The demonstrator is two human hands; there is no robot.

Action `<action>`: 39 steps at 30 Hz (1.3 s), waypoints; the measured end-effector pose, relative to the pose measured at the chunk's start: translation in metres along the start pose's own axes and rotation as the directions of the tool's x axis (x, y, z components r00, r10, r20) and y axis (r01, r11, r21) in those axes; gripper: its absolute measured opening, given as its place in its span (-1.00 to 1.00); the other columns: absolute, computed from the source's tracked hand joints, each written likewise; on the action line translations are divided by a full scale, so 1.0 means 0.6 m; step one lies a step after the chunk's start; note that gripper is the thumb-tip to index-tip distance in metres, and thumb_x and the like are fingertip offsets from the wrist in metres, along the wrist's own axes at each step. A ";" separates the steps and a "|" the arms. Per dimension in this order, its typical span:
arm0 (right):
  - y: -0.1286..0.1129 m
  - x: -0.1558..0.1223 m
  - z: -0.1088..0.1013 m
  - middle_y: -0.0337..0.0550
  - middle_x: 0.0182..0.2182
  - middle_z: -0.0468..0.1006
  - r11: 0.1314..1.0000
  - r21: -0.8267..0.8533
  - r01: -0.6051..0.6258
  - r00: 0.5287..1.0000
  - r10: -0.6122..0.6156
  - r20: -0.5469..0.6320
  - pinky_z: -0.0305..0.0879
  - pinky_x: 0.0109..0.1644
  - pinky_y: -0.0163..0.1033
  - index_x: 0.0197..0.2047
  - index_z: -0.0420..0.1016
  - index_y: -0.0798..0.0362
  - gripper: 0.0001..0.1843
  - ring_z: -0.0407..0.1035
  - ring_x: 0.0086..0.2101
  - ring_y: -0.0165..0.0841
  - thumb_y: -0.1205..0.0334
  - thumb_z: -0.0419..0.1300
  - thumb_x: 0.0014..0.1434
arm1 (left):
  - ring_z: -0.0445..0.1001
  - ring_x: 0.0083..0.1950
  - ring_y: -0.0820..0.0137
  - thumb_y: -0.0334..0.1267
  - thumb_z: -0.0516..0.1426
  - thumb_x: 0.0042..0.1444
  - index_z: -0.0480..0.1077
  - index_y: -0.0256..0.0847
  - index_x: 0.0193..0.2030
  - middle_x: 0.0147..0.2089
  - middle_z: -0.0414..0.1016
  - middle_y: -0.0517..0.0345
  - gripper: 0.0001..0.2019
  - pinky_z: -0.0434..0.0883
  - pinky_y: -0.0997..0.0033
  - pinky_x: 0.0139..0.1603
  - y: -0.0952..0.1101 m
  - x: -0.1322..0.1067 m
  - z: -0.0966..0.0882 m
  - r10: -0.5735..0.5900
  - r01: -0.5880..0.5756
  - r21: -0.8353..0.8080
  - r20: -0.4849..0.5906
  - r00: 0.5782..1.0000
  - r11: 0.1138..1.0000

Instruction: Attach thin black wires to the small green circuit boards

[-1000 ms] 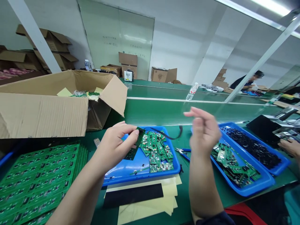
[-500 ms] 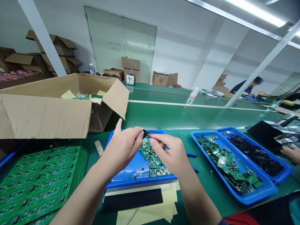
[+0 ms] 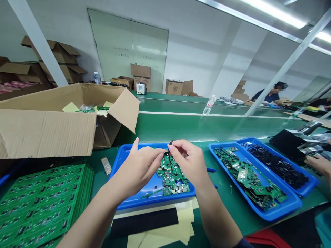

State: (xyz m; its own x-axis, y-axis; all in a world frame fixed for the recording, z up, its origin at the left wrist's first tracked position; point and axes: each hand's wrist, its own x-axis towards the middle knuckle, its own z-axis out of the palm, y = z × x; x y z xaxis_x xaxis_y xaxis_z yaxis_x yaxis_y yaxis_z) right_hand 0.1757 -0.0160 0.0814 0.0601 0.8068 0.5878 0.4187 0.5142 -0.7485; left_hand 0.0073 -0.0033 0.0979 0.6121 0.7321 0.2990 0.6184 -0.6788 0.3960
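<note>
My left hand (image 3: 137,168) and my right hand (image 3: 187,160) meet above a blue plastic tray (image 3: 134,193). Their fingertips pinch a small black piece (image 3: 170,146), and the hands hide most of it. Beneath them lies a heap of small green circuit boards (image 3: 172,179) in the tray. Neither hand touches the heap, as far as I can see.
Stacked green PCB panels (image 3: 43,203) lie to the left, below an open cardboard box (image 3: 46,131). To the right are a blue tray of circuit boards (image 3: 248,181) and a blue tray of black parts (image 3: 276,163). A co-worker's hand (image 3: 319,164) works at far right.
My right hand has come down from the upper right to join my left above the tray. The black piece now sits between both hands' fingertips, and my right forearm covers most of the blue-handled pliers.
</note>
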 end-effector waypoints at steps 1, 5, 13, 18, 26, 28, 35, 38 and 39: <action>0.000 -0.001 -0.002 -0.27 -0.58 0.45 1.000 0.006 -0.001 1.000 0.001 0.006 0.20 -0.54 -0.41 -0.40 0.45 0.11 -0.84 0.27 -0.61 -0.52 0.24 0.11 0.13 | 0.45 -0.14 0.39 -0.15 -0.18 0.26 0.32 -0.08 0.05 -0.21 0.51 0.21 -0.64 -0.26 -0.25 0.30 -0.002 -0.002 -0.003 -0.006 0.007 -0.049 0.030 1.000 0.999; 0.000 -0.004 -0.007 -0.26 -0.54 0.45 0.998 0.055 -0.017 0.999 0.014 0.045 0.23 -0.54 -0.39 -0.34 0.45 0.09 -0.83 0.29 -0.60 -0.51 0.18 0.11 0.15 | 0.45 -0.04 0.32 -0.05 -0.11 0.24 0.25 0.01 0.15 -0.11 0.51 0.21 -0.62 -0.03 -0.14 0.30 -0.013 -0.006 -0.010 -0.036 0.052 -0.179 0.089 0.995 0.982; 0.004 -0.001 -0.011 -0.23 -0.45 0.46 0.991 0.105 0.081 0.993 -0.089 0.077 0.26 -0.48 -0.40 -0.39 0.39 0.06 -0.90 0.34 -0.47 -0.49 0.25 0.12 0.15 | 0.45 -0.06 0.30 -0.05 0.06 0.13 0.39 -0.13 -0.09 -0.10 0.51 0.08 -0.71 0.35 0.16 0.06 -0.026 0.005 0.000 0.049 -0.066 -0.146 -0.121 0.991 0.987; 0.004 0.002 -0.011 -0.19 -0.39 0.46 0.973 0.090 0.215 0.974 -0.220 0.052 0.27 -0.44 -0.37 -0.40 0.42 0.05 -0.89 0.33 -0.41 -0.46 0.28 0.12 0.16 | 0.49 -0.15 0.31 -0.05 0.09 0.10 0.41 -0.10 -0.13 -0.18 0.55 0.13 -0.74 0.09 -0.13 0.22 -0.034 0.009 0.005 0.088 -0.099 -0.028 -0.267 0.960 0.995; 0.008 -0.001 0.002 -0.17 -0.36 0.44 0.970 0.204 0.135 0.988 -0.148 0.050 0.38 -0.43 -0.36 -0.37 0.46 0.04 -0.87 0.36 -0.39 -0.44 0.24 0.11 0.17 | 0.50 -0.18 0.36 -0.18 0.02 0.17 0.46 -0.12 -0.32 -0.31 0.57 0.20 -0.80 0.12 -0.12 0.21 -0.028 0.006 -0.001 0.158 -0.144 0.066 -0.331 0.930 0.987; 0.008 -0.001 0.002 -0.17 -0.36 0.42 0.968 0.244 0.050 0.997 -0.061 0.038 0.39 -0.46 -0.36 -0.37 0.46 0.05 -0.85 0.37 -0.41 -0.44 0.22 0.11 0.16 | 0.50 -0.14 0.35 -0.23 0.03 0.17 0.46 -0.12 -0.26 -0.30 0.57 0.21 -0.82 0.05 -0.15 0.23 -0.026 0.003 0.000 0.191 -0.158 0.119 -0.354 0.915 0.980; 0.004 0.002 -0.009 -0.23 -0.56 0.46 0.966 0.174 -0.192 0.981 0.184 0.060 0.36 -0.48 -0.38 -0.38 0.46 0.10 -0.82 0.40 -0.53 -0.44 0.15 0.15 0.12 | 0.49 -0.11 0.35 -0.23 0.05 0.16 0.46 -0.08 -0.16 -0.26 0.57 0.20 -0.82 -0.10 -0.19 0.28 -0.020 -0.001 0.008 0.231 -0.194 0.151 -0.301 0.925 0.969; -0.002 0.000 -0.012 -0.23 -0.56 0.50 0.962 0.189 -0.197 0.979 0.185 0.082 0.36 -0.49 -0.38 -0.37 0.45 0.10 -0.82 0.43 -0.52 -0.43 0.15 0.15 0.12 | 0.50 -0.19 0.38 -0.15 0.10 0.12 0.44 -0.06 -0.14 -0.22 0.56 0.21 -0.81 -0.04 -0.19 0.28 -0.018 0.001 0.008 0.137 -0.142 -0.008 -0.204 0.969 0.990; -0.003 -0.001 -0.013 -0.23 -0.55 0.52 0.960 0.201 -0.194 0.980 0.178 0.094 0.36 -0.49 -0.38 -0.37 0.45 0.09 -0.82 0.44 -0.52 -0.43 0.15 0.15 0.12 | 0.50 -0.22 0.38 -0.12 0.12 0.10 0.44 -0.06 -0.14 -0.22 0.56 0.21 -0.79 -0.01 -0.17 0.27 -0.017 0.001 0.007 0.102 -0.114 -0.063 -0.176 0.979 0.991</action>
State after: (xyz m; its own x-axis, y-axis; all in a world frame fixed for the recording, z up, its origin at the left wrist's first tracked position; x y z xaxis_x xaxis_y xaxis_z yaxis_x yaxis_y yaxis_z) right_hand 0.1820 -0.0197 0.0850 0.0482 0.9090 0.4139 0.2084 0.3961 -0.8942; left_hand 0.0035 0.0040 0.0902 0.5752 0.6580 0.4860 0.5121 -0.7530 0.4132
